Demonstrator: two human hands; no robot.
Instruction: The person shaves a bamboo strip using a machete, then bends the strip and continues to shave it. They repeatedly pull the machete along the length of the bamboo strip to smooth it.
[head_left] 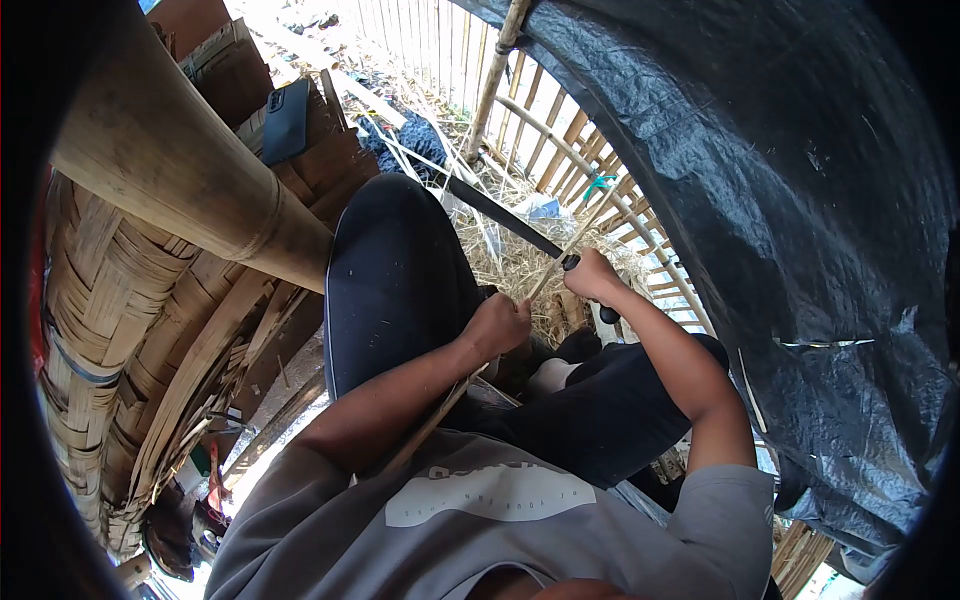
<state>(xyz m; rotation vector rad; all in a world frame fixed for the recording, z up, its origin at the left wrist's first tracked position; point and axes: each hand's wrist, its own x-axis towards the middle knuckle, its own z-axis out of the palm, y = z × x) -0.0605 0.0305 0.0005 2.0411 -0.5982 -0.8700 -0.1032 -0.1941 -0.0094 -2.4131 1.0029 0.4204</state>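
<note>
My right hand (595, 277) is closed round the black handle of a machete (505, 216), whose long dark blade points away to the upper left. My left hand (497, 325) grips a thin bamboo strip (428, 425). The strip runs from beside my left forearm, through the fist, and on towards the blade near the handle. Blade and strip cross just in front of my right hand. Both fists are close together above my lap, between my bent knees.
A thick bamboo pole (190, 160) slants in from the left, beside woven bamboo panels (110, 290). A phone (286, 120) rests on brown boxes. Black plastic sheeting (790, 200) hangs at the right, by a bamboo slat fence (545, 120). Straw and shavings (490, 240) litter the ground.
</note>
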